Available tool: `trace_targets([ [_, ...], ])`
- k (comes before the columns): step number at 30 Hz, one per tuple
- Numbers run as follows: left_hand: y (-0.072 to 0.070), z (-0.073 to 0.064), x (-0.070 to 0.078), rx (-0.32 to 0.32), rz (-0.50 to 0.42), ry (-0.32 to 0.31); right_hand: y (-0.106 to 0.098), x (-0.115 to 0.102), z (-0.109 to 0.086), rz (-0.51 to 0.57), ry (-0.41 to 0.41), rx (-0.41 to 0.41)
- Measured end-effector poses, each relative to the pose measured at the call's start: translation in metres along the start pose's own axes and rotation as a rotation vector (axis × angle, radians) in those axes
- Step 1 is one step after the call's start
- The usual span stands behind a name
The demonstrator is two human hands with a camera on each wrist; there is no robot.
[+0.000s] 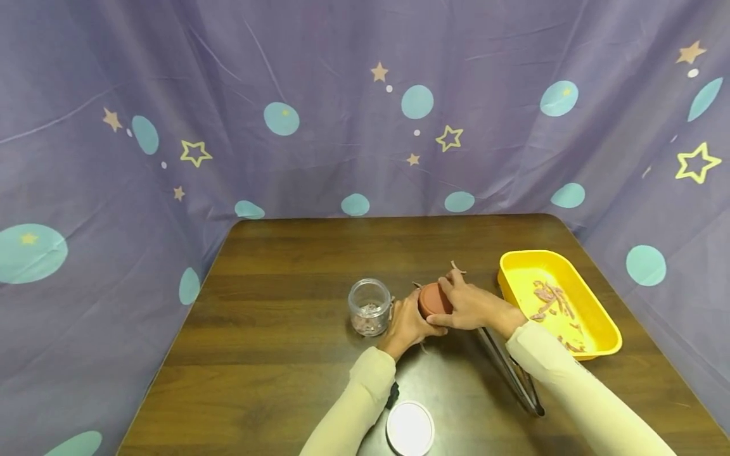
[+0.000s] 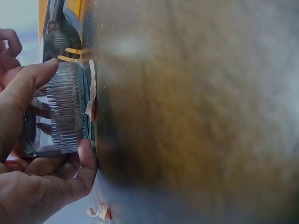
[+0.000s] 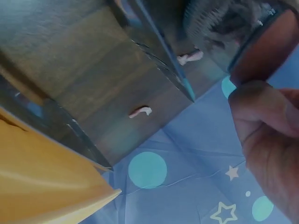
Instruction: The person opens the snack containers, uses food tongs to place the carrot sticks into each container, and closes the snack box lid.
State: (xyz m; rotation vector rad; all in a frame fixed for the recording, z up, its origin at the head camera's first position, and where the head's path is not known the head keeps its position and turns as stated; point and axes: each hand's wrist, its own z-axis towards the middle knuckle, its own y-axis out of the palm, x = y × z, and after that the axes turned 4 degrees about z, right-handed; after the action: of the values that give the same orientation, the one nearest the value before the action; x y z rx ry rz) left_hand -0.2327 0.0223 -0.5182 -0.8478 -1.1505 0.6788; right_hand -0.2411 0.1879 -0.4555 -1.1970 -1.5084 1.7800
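Note:
A ribbed glass jar [image 2: 67, 109] stands on the table with its reddish-brown lid [image 1: 435, 299] on top. My left hand [image 1: 407, 323] grips the jar's side, thumb on one side and fingers on the other. From above, my right hand [image 1: 470, 307] holds the lid at its edge, thumb at the near rim and fingers at the far rim. Dark strips show through the glass of the jar in the right wrist view. A pale strip of shredded meat [image 2: 91, 88] lies right by the jar's base. Left of my left hand is an open glass jar [image 1: 369, 310] with pinkish bits inside.
A yellow tray [image 1: 609, 339] holding several reddish strips stands at the right. Metal tongs [image 1: 516, 377] lie between it and my hands, under the right forearm. Near the front edge is a round white lid [image 1: 410, 429]. Another strip [image 3: 140, 111] lies loose on the table.

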Motion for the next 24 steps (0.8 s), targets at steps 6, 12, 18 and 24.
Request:
trace_targets([
  [6,-0.003,-0.006,0.003,-0.020,-0.038,-0.027,0.003,-0.001,-0.009,0.040,0.031,0.013],
  [12,-0.026,-0.026,0.009,0.020,-0.089,-0.120,-0.010,-0.013,-0.028,0.095,0.039,0.127],
  [18,-0.053,-0.075,0.010,0.012,-0.259,-0.099,-0.018,-0.045,-0.062,0.103,-0.046,0.236],
  [24,-0.076,-0.106,-0.006,0.333,-0.334,-0.112,0.009,-0.077,-0.085,0.141,-0.127,0.123],
])
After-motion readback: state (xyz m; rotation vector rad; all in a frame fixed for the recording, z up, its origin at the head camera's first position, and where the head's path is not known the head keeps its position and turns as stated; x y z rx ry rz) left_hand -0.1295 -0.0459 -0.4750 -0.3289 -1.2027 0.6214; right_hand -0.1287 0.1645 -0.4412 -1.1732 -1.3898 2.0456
